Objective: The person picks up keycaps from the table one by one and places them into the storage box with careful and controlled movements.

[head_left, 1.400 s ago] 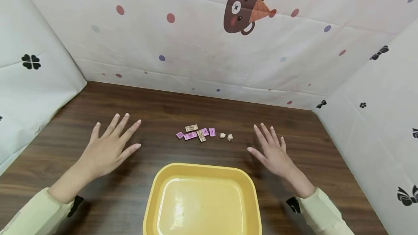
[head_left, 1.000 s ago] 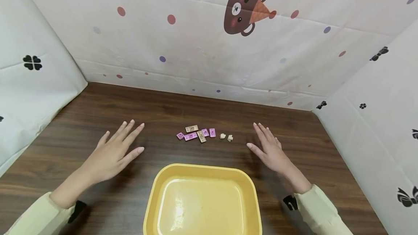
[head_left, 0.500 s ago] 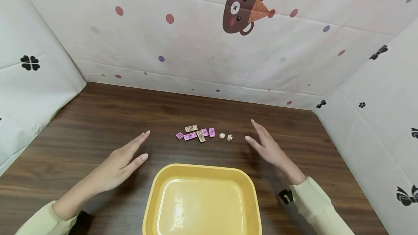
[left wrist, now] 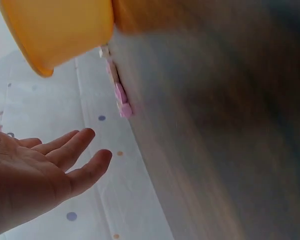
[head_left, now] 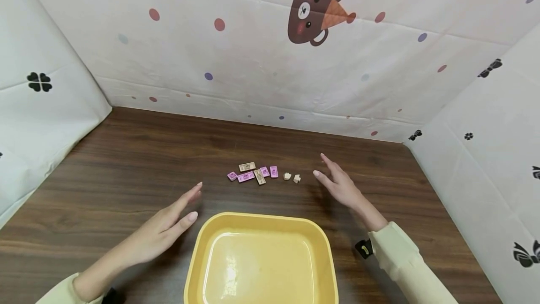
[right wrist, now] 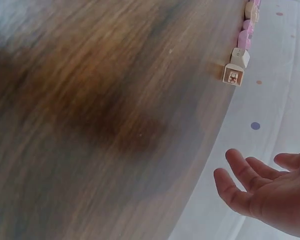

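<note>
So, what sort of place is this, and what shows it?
Probably a screened-off work area: white printed sheets border the wood-look table on three sides, with small pink and beige pieces lying beyond a yellow tray.

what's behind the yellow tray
Behind the tray, purple pieces, tan pieces and cream pieces lie on the table, with a dotted sheet beyond. Whatever is under the tray is covered.

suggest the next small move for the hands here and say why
I'd probably move the right hand left to the rightmost cream piece: the hand holds nothing, and that piece lies nearest to it on the wooden table, not yet touched.
</note>
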A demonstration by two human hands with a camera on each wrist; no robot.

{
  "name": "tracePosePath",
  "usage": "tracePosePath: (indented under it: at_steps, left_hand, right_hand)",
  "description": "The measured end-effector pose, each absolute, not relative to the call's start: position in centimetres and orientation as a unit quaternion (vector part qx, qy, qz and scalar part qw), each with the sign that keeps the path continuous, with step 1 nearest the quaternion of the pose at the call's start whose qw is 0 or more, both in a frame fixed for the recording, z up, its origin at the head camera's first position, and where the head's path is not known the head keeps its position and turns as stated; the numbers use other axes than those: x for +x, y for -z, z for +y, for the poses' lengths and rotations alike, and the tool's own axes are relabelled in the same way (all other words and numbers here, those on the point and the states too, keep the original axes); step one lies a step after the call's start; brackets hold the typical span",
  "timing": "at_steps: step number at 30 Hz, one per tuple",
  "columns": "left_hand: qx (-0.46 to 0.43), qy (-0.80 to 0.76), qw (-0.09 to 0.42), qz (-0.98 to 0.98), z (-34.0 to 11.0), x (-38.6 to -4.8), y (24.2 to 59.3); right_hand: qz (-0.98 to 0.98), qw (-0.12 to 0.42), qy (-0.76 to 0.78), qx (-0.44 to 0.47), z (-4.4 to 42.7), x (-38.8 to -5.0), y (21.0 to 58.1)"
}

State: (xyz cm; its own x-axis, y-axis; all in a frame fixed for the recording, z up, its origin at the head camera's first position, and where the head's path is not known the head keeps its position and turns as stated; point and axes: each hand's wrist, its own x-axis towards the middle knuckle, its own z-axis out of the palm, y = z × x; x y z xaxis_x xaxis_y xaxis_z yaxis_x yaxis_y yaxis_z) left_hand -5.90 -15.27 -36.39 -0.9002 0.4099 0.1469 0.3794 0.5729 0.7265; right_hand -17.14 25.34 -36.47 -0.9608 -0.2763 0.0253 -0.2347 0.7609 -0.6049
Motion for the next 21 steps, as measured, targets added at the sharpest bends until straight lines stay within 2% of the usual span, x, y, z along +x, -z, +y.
tracePosePath:
  at_steps: [10,21]
  left_hand:
    - [0.233,-0.448,0.067,0.860,-14.5,-4.4,36.8]
    - [0.265,-0.485,0.085,0.829,-14.2,-3.6,36.9]
  right_hand:
    - [0.924,0.074,0.356,-0.119,24.7,-17.9,37.0]
    - [0.913,0.106,0.378,-0.110,24.2,-18.3,37.0]
